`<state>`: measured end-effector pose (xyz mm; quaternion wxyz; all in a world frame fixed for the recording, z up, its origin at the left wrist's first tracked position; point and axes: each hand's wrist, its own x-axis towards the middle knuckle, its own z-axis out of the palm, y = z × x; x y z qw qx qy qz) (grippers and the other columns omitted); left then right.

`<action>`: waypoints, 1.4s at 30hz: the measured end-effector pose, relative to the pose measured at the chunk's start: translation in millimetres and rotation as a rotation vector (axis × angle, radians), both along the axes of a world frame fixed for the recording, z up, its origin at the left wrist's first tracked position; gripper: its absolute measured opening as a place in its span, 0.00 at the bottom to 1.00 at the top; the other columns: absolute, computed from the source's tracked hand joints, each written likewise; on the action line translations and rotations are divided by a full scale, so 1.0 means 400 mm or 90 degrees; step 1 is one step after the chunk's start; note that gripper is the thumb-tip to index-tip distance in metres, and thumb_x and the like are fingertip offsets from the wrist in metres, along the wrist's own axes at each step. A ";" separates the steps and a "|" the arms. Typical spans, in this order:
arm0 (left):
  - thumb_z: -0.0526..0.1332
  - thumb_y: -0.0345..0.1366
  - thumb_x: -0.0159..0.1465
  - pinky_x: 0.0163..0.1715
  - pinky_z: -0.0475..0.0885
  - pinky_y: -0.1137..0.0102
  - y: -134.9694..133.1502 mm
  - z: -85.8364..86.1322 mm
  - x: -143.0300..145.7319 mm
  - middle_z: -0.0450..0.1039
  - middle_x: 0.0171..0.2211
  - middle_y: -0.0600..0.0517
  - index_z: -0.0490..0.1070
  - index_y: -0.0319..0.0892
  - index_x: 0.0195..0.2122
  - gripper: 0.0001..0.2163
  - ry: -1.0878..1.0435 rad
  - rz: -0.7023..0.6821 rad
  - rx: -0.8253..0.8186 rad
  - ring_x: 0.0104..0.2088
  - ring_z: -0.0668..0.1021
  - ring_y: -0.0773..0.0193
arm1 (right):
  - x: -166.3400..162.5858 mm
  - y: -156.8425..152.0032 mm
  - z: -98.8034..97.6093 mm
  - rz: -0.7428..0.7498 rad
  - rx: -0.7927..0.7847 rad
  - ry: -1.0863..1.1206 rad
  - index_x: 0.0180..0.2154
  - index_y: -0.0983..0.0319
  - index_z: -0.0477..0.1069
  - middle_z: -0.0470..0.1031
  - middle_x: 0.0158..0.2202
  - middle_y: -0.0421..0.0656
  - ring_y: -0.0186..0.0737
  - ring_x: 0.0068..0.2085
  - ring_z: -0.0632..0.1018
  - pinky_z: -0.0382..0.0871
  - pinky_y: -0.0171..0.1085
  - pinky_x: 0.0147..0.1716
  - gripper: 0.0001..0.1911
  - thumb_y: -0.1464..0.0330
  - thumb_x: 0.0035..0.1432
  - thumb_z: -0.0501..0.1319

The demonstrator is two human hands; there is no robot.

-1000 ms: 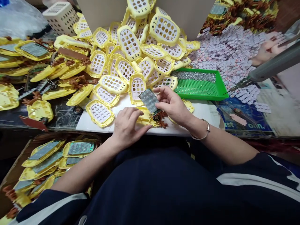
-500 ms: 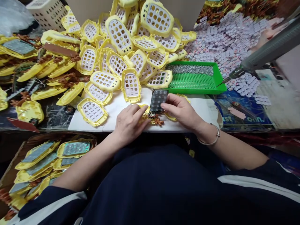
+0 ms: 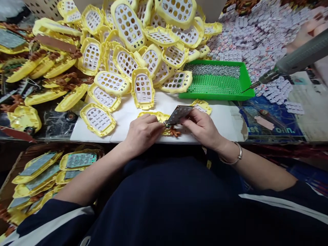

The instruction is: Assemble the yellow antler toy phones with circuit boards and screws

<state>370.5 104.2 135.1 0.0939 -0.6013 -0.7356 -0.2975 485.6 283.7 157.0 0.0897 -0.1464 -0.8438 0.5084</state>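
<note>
My right hand (image 3: 203, 128) pinches a small dark circuit board (image 3: 178, 114) dotted with round contacts, tilted over a yellow plastic shell (image 3: 157, 118) on the white board (image 3: 222, 123). My left hand (image 3: 142, 132) rests curled on that shell, fingers pressing its left part, thumb and fingertips near the board's lower corner. A brown piece (image 3: 174, 132) pokes out below the shell between my hands. A bracelet (image 3: 237, 155) sits on my right wrist.
A big heap of yellow perforated shells (image 3: 138, 51) fills the table behind. A green tray (image 3: 217, 87) holds silver screws. Small white-pink keypads (image 3: 256, 37) lie at the right. An electric screwdriver (image 3: 289, 63) hangs there, another person's hand (image 3: 311, 29) beyond. Finished shells (image 3: 51, 171) fill a box lower left.
My right hand has tipped the circuit board from upright to nearly flat over the yellow shell. My left hand has slid slightly right onto the shell.
</note>
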 end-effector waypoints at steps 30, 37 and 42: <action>0.55 0.29 0.66 0.28 0.62 0.65 -0.041 -0.036 0.019 0.68 0.30 0.48 0.70 0.41 0.45 0.09 0.209 0.006 -0.041 0.31 0.68 0.60 | -0.112 0.020 0.045 0.213 0.034 -0.093 0.54 0.60 0.66 0.65 0.26 0.36 0.34 0.30 0.67 0.67 0.37 0.35 0.20 0.73 0.59 0.55; 0.55 0.30 0.66 0.27 0.62 0.66 -0.039 -0.033 0.015 0.68 0.28 0.48 0.72 0.39 0.42 0.07 0.201 0.003 -0.024 0.29 0.66 0.60 | -0.130 0.031 0.034 0.282 0.070 -0.043 0.56 0.60 0.66 0.75 0.43 0.41 0.39 0.43 0.73 0.68 0.44 0.48 0.22 0.71 0.60 0.53; 0.56 0.30 0.66 0.28 0.62 0.66 -0.036 -0.031 0.016 0.69 0.28 0.48 0.74 0.40 0.38 0.07 0.206 0.008 -0.017 0.29 0.66 0.59 | -0.128 0.038 0.034 0.356 0.077 -0.054 0.56 0.58 0.67 0.75 0.49 0.41 0.41 0.48 0.75 0.66 0.45 0.52 0.22 0.70 0.61 0.54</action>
